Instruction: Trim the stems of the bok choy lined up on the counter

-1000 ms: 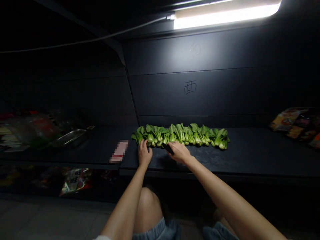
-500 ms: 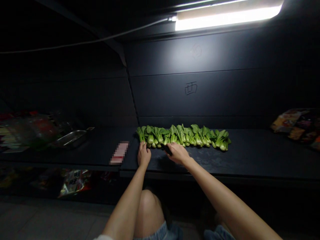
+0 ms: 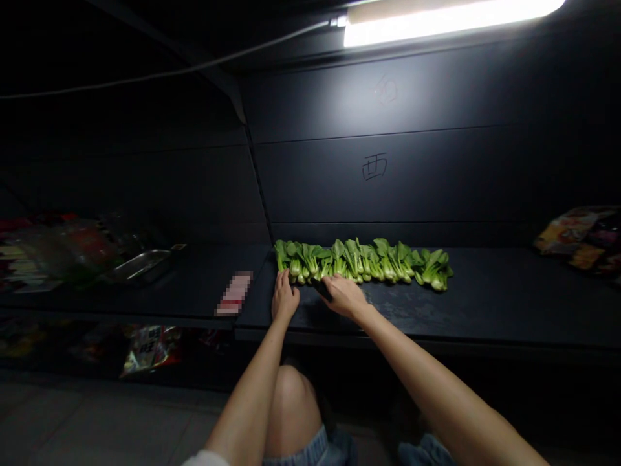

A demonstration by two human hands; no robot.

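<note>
A row of green bok choy (image 3: 359, 262) lies side by side on the dark shelf, leaves toward the back panel and pale bases toward me. At the row's left end, my left hand (image 3: 285, 296) has its fingers closed on the base of the leftmost bok choy (image 3: 281, 252), hiding that base. Just in front of the row's middle, my right hand (image 3: 345, 296) grips a flat black object (image 3: 321, 289). That object's kind is unclear, and its lower part fades into shadow.
To the left, a blurred pink and red card (image 3: 235, 293), a metal tray (image 3: 143, 265) and plastic-wrapped goods (image 3: 72, 249) lie on the shelf. Snack bags (image 3: 579, 239) stand at the far right. A shiny packet (image 3: 150, 348) lies below. A lit tube lamp (image 3: 451, 19) hangs above.
The view has shifted slightly. My left hand and the leftmost bok choy have moved a little to the right, closer against the row. My right hand still holds the black object at about the same place.
</note>
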